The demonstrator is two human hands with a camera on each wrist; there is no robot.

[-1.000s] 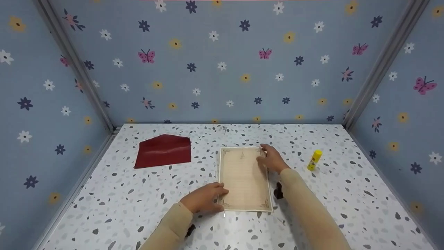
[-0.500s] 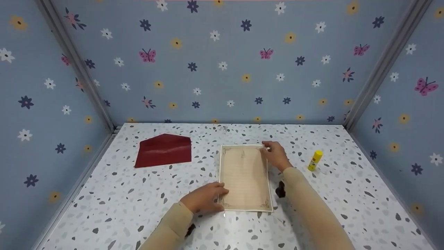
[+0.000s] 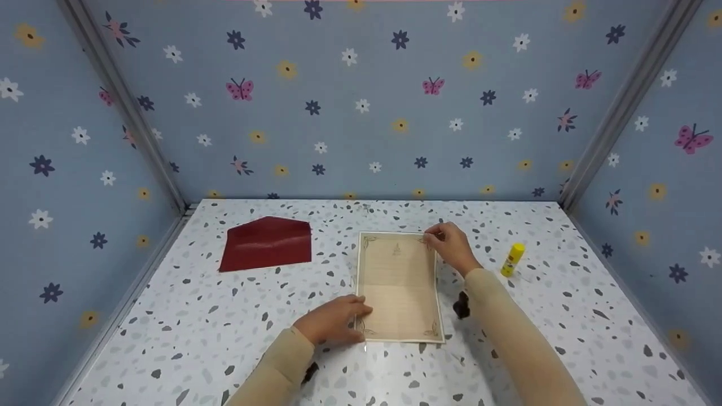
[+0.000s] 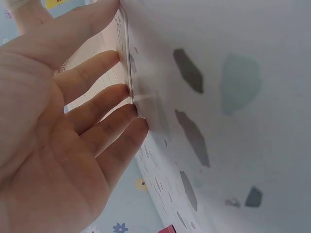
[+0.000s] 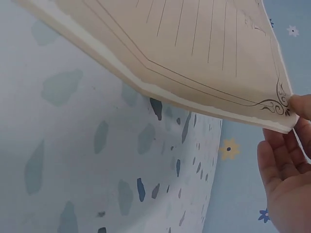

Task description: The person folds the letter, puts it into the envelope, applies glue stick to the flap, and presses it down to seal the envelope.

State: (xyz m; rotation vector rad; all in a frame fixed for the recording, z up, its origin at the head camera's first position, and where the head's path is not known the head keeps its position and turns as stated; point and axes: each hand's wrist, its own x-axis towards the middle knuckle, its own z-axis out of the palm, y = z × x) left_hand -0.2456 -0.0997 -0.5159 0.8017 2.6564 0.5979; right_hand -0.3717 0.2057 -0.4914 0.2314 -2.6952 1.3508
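Observation:
A cream sheet of letter paper (image 3: 397, 304) with ruled lines, a pale border and scrollwork corners lies in front of me, a crease across its middle. My right hand (image 3: 453, 247) pinches its far right corner between thumb and fingers. In the right wrist view that end of the letter paper (image 5: 194, 58) is bent up off the table, the right hand (image 5: 286, 170) at its corner. My left hand (image 3: 333, 320) rests at the near left edge, fingertips on the paper. The left wrist view shows the left hand (image 4: 73, 126) with fingers extended and spread along the paper's edge.
A red envelope (image 3: 265, 248) with its flap unfolded lies at the back left of the speckled white table (image 3: 186, 316). On the right stands a yellow glue stick (image 3: 512, 260). Flower-patterned panels (image 3: 361, 135) enclose the table at the back and both sides.
My right hand has slid from the right edge to the far right corner and now pinches it. The far half of the paper has risen, and a crease shows. My left hand stays put.

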